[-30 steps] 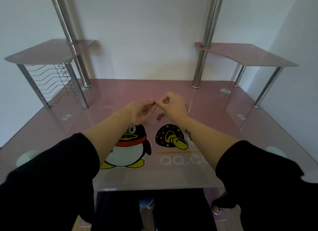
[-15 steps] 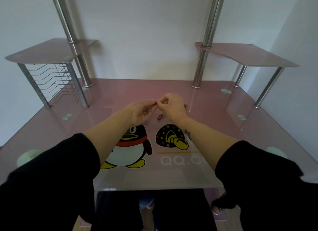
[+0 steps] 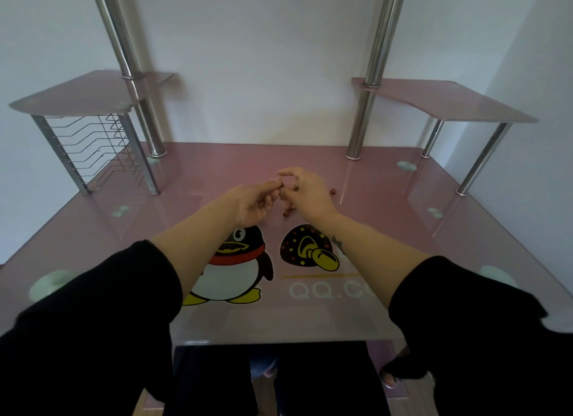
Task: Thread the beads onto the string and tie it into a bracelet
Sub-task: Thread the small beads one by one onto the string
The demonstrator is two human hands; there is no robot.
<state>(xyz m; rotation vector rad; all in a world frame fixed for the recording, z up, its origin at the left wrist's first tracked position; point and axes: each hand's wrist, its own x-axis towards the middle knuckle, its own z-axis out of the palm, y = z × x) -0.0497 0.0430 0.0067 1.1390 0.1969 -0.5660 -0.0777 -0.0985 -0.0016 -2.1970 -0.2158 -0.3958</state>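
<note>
While two hands [image 3: 252, 203] [image 3: 305, 192] pinch together, two bead clusters [image 3: 288, 212] [image 3: 333, 191] lie nearby.

My left hand [image 3: 257, 203] and right hand [image 3: 308, 192] meet fingertip to fingertip above the desk [image 3: 387, 217]; beads [image 3: 288, 212] lie just beneath.

Desk top [image 3: 403, 229] reads "QQ.C", rest cut off by arm.

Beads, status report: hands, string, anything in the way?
Left hand and right hand fingertip to fingertip over the table; what they pinch too small to see. String not visible. Loose red beads on table under the hands. Nothing in the way.
</note>
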